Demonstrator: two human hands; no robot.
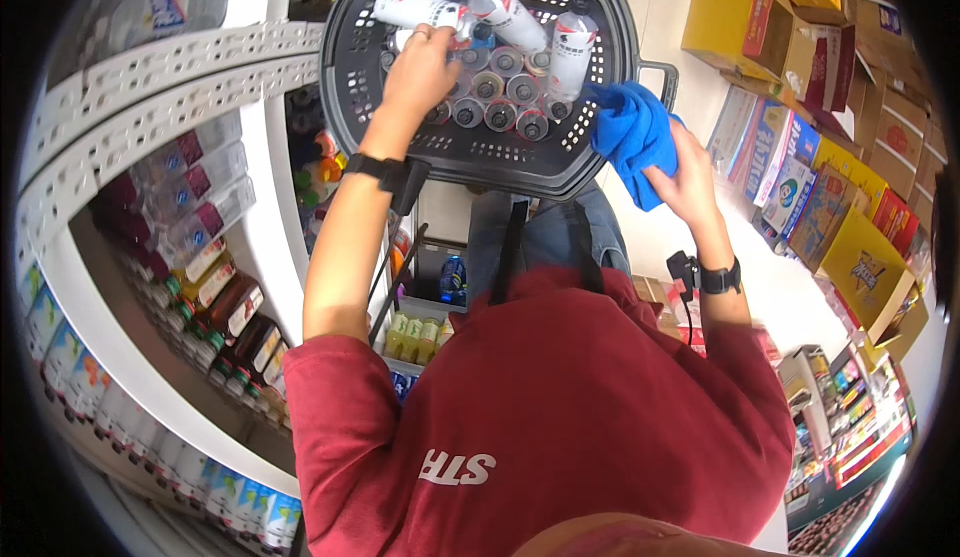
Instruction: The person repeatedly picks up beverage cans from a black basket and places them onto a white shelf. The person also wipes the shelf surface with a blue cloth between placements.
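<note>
Across the basket's near side reaches my left hand (421, 69), its fingers at a white bottle (416, 10) lying on its side; whether they grip it cannot be told. My right hand (684, 174) holds a bunched blue cloth (634, 136) at the right edge of the dark grey plastic basket (480, 174). Several bottles stand upright in the basket, seen from their caps. A second white bottle (510, 16) lies tilted on top of them, and a third white bottle (573, 54) leans against the right side. Both wrists wear black bands.
At the left are white metal shelves (195, 50) with packed bottles (202, 182). Cardboard cartons (892, 136) and a yellow box (720, 28) line the right side. Below the basket, green-yellow bottles (412, 338) stand on a low shelf beside my legs. Pale floor tiles (634, 227) show between.
</note>
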